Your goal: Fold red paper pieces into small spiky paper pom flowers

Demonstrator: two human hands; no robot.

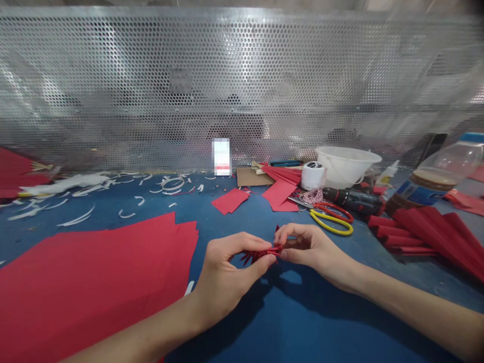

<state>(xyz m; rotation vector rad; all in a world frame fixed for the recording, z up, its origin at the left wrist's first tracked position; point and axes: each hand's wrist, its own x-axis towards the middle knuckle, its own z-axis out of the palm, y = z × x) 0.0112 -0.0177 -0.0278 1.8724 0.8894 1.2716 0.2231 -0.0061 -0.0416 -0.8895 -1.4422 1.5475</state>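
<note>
My left hand (227, 275) and my right hand (306, 247) meet over the blue table (302, 322), both pinching a small pleated piece of red paper (260, 253). The left thumb and fingers close on its left part. The right fingertips grip its right end. The folded paper sits just above the table surface; part of it is hidden by my fingers.
A stack of red paper sheets (86, 282) lies at the left. Scissors with red and yellow handles (333, 219), a spool of string (312, 176), a white bowl (348, 164), a bottle (434, 181) and folded red fans (427, 237) lie at the right. White paper scraps (113, 189) litter the back, before a perforated metal wall (242, 85).
</note>
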